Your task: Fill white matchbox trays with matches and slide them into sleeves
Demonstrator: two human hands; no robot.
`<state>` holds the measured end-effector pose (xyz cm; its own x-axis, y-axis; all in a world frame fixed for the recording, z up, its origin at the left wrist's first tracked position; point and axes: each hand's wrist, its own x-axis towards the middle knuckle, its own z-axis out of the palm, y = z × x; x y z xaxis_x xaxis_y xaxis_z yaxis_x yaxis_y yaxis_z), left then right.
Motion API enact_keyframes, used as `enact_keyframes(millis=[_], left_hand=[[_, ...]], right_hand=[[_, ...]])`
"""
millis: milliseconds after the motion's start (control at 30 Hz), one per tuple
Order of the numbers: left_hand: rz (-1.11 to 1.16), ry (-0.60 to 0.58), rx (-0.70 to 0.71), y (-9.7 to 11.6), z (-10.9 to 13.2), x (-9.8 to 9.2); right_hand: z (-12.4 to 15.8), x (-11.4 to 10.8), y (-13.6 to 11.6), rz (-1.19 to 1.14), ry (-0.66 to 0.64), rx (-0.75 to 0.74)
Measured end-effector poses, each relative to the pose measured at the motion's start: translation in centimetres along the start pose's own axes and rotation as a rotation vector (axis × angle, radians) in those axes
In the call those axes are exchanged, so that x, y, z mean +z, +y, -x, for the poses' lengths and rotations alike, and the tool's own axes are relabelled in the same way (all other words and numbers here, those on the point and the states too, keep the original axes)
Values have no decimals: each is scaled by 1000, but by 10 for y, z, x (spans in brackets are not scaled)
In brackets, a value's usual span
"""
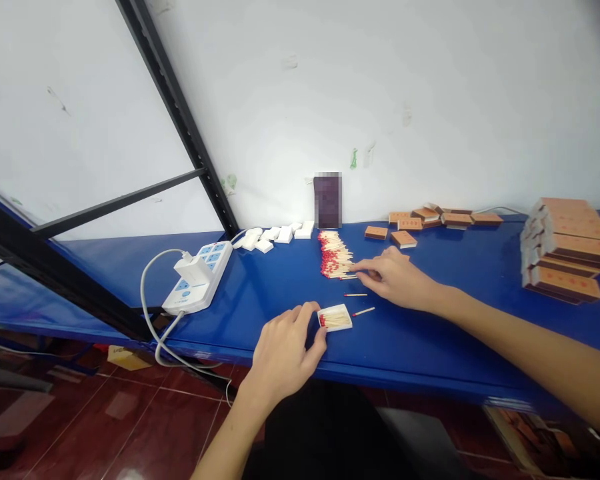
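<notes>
A small white tray (349, 319) with red-tipped matches in it lies near the front edge of the blue table. My left hand (289, 343) grips its left end between thumb and fingers. My right hand (393, 279) reaches to the lower right of a pile of matches (336, 257), thumb and index finger pinched together at the match ends. Whether a match is between those fingertips is too small to tell. Two loose matches, one (356, 295) above the other (364, 311), lie between the pile and the tray.
Several white trays (284, 234) lie by the wall at left, beside a power strip (200, 277) with cables. Orange matchbox covers (404, 239) are scattered behind my right hand. Stacked matchboxes (570, 247) stand at right. A black metal frame (180, 113) rises at left.
</notes>
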<state>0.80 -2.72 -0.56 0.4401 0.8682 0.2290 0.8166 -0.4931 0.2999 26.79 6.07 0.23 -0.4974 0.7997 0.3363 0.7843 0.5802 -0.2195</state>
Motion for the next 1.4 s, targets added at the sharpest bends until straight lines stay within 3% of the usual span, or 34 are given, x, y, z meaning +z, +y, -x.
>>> enact_keyframes(millis=[300, 667, 800, 1067, 1267, 1400], left_hand=[[3, -32, 1, 2, -1, -4], [-63, -26, 32, 2, -1, -1], [-58, -26, 32, 2, -2, -1], [-59, -29, 34, 3, -1, -1], [-68, -31, 38, 2, -1, 0], [-61, -29, 36, 1, 0, 1]], right_hand=[[-4, 2, 5, -76, -147, 117], [-1, -12, 3, -188, -295, 91], [1, -16, -3, -199, -290, 76], [9, -27, -12, -273, -285, -95], [9, -18, -9, -326, -313, -110], [9, -9, -5, -278, -242, -70]])
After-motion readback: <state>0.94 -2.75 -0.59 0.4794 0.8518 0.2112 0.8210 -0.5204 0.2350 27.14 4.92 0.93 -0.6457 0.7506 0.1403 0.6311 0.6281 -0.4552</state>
